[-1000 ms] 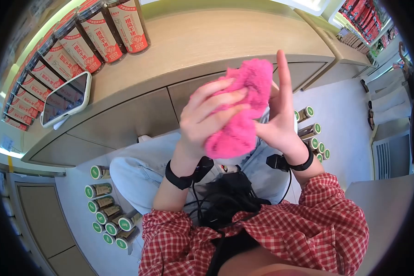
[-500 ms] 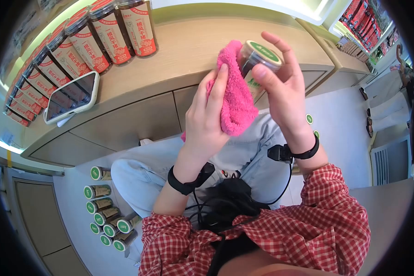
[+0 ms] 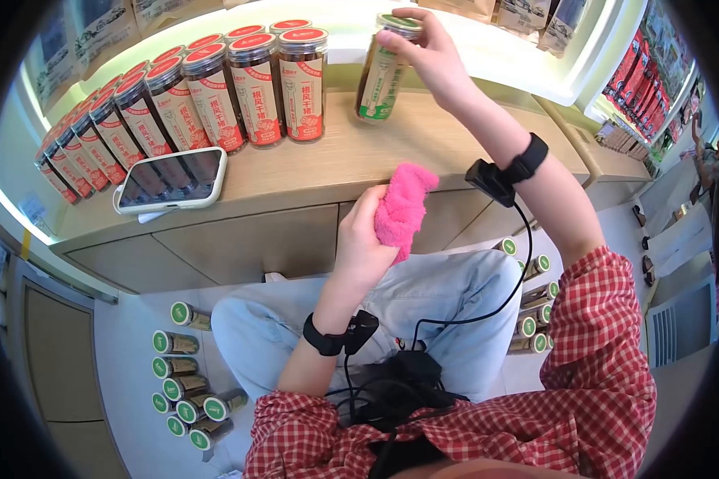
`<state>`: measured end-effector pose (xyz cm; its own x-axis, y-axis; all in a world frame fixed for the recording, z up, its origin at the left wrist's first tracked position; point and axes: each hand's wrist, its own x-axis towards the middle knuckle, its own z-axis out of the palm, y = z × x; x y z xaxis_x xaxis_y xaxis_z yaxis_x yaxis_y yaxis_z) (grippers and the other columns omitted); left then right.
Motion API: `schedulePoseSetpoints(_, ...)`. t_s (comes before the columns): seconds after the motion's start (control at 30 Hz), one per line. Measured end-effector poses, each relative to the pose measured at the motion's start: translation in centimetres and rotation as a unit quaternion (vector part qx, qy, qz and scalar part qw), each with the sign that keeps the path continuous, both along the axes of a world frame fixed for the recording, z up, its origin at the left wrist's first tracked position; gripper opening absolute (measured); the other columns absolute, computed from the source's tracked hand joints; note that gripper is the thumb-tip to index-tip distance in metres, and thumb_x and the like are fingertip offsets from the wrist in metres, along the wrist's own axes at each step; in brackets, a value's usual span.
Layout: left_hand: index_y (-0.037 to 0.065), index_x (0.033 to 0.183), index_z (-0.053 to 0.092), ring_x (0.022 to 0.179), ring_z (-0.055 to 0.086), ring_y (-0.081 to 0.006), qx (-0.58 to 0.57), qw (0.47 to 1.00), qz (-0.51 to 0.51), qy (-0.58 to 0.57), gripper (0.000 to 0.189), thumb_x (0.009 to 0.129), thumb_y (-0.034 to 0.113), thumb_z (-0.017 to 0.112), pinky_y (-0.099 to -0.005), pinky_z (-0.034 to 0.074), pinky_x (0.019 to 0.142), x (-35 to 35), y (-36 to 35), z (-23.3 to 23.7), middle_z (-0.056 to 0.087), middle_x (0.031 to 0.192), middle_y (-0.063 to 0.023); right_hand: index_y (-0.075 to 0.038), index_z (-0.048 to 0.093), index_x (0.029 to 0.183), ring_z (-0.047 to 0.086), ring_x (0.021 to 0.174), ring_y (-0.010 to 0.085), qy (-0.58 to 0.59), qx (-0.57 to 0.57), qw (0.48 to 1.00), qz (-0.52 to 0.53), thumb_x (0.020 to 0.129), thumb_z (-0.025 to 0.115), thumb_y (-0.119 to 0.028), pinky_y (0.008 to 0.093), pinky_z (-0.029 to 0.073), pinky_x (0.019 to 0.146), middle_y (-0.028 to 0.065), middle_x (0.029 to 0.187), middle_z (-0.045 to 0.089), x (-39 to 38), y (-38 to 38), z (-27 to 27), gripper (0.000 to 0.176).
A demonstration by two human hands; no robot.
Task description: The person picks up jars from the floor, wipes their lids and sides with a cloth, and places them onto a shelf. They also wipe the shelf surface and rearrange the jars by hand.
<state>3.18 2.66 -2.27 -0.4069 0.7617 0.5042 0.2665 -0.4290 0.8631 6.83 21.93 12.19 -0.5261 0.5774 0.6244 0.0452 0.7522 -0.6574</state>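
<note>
My right hand (image 3: 431, 54) grips the top of a green-labelled jar (image 3: 381, 80) by its lid, slightly tilted, over the wooden counter (image 3: 455, 144). Whether the jar's base touches the wood I cannot tell. To its left stand several red-labelled jars (image 3: 302, 92) in rows. My left hand (image 3: 365, 239) is closed around a bunched pink cloth (image 3: 403, 209), in front of the counter's edge and above my lap.
A phone (image 3: 172, 182) leans at the counter's front left edge. Green-lidded jars stand on the floor at left (image 3: 176, 343) and right (image 3: 527, 326). A black cable (image 3: 487, 315) runs from my right wrist to my lap. People stand at far right.
My right hand has carried the green-labelled jar up and left, away from the cloth and over the counter. My left hand has lowered with the cloth. The view has shifted, showing more of the shelf.
</note>
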Motion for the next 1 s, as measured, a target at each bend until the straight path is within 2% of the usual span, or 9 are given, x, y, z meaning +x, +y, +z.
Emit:
schedulePoseSetpoints(0.07,0.001,0.105,0.055,0.085,0.063,-0.0188,-0.002,1.0,0.006,0.027,0.036,0.07,0.002,0.066,-0.0301,0.048,0.075,0.1,0.3,-0.5,0.064,0.09,-0.0123,-0.005,0.045,0.12,0.056,0.093,0.0172,-0.018,0.009,1.0,0.014,0.078,0.07,-0.035,0.0308,0.047,0.08,0.0114,0.099,0.058,-1.8,0.7,-1.0,0.058)
schedulePoseSetpoints(0.1,0.002,0.107,0.053,0.089,0.062,-0.0296,-0.008,1.0,-0.018,0.017,0.044,0.066,0.002,0.069,-0.0347,0.048,0.077,0.1,0.4,-0.7,0.061,0.097,-0.0157,-0.006,0.045,0.12,0.056,0.093,0.0171,-0.019,0.015,0.999,0.026,0.079,0.07,-0.035,0.0309,0.047,0.081,0.0113,0.099,0.058,-2.7,0.7,-1.4,0.057)
schedulePoseSetpoints(0.2,0.002,0.107,0.053,0.089,0.062,-0.0295,-0.001,0.999,-0.031,0.01,0.043,0.067,0.002,0.069,-0.0348,0.048,0.076,0.1,0.3,-0.5,0.061,0.096,-0.0157,-0.007,0.044,0.12,0.057,0.095,0.0173,-0.033,0.028,0.999,0.027,0.082,0.067,-0.034,0.0311,0.047,0.083,0.0113,0.1,0.059,-3.9,0.8,-1.6,0.052)
schedulePoseSetpoints(0.3,0.0,0.105,0.055,0.083,0.064,-0.0178,0.005,1.0,-0.02,-0.011,0.036,0.072,0.004,0.066,-0.03,0.049,0.075,-0.2,0.3,-0.1,0.065,0.088,-0.0122,-0.007,0.043,0.12,0.057,0.095,0.0182,-0.029,0.018,0.999,0.028,0.083,0.065,-0.033,0.0312,0.046,0.083,0.012,0.1,0.059,-4.9,1.1,-1.6,0.05)
schedulePoseSetpoints(0.57,0.001,0.106,0.055,0.083,0.064,-0.0164,-0.019,0.999,-0.029,-0.017,0.037,0.071,0.005,0.066,-0.0296,0.049,0.075,-0.3,0.4,0.0,0.066,0.088,-0.0117,-0.005,0.042,0.122,0.055,0.097,0.0196,-0.001,-0.006,0.998,0.059,0.088,0.059,-0.035,0.0325,0.044,0.086,0.0139,0.102,0.058,-6.5,2.0,-2.5,0.05)
schedulePoseSetpoints(0.67,0.001,0.107,0.055,0.084,0.063,-0.0161,-0.02,1.0,-0.022,-0.001,0.037,0.071,0.004,0.066,-0.0293,0.049,0.076,-0.3,0.4,0.0,0.066,0.089,-0.0117,-0.005,0.039,0.127,0.052,0.105,0.0236,-0.033,-0.015,0.999,0.037,0.089,0.054,-0.04,0.0349,0.04,0.093,0.017,0.109,0.056,-5.6,1.0,-1.7,0.054)
schedulePoseSetpoints(0.7,0.001,0.107,0.055,0.085,0.063,-0.016,-0.018,1.0,-0.021,0.001,0.037,0.071,0.004,0.066,-0.0292,0.048,0.076,-0.4,0.4,0.0,0.066,0.089,-0.0116,-0.006,0.034,0.134,0.047,0.115,0.0272,-0.022,0.01,0.999,0.038,0.09,0.049,-0.044,0.0368,0.035,0.099,0.0199,0.123,0.049,-5.5,1.5,-2.1,0.06)
schedulePoseSetpoints(0.8,0.002,0.109,0.053,0.089,0.063,-0.0277,-0.041,0.999,-0.032,-0.016,0.044,0.068,0.002,0.068,-0.0335,0.048,0.078,-0.4,0.4,-0.3,0.062,0.096,-0.0164,-0.007,0.028,0.138,0.043,0.121,0.0294,0.034,0.016,0.999,0.039,0.088,0.055,-0.043,0.0379,0.033,0.102,0.0209,0.134,0.04,-4.3,2.7,-2.5,0.067)
schedulePoseSetpoints(1.0,0.001,0.108,0.053,0.09,0.063,-0.0269,-0.058,0.996,-0.056,-0.038,0.04,0.071,0.005,0.067,-0.0334,0.048,0.078,0.0,0.8,-0.3,0.062,0.097,-0.0165,-0.018,0.021,0.142,0.056,0.104,0.0258,-0.139,0.113,0.984,-0.021,0.074,0.074,-0.026,0.0388,0.041,0.095,0.0187,0.133,0.041,-1.9,0.5,-1.9,0.086)
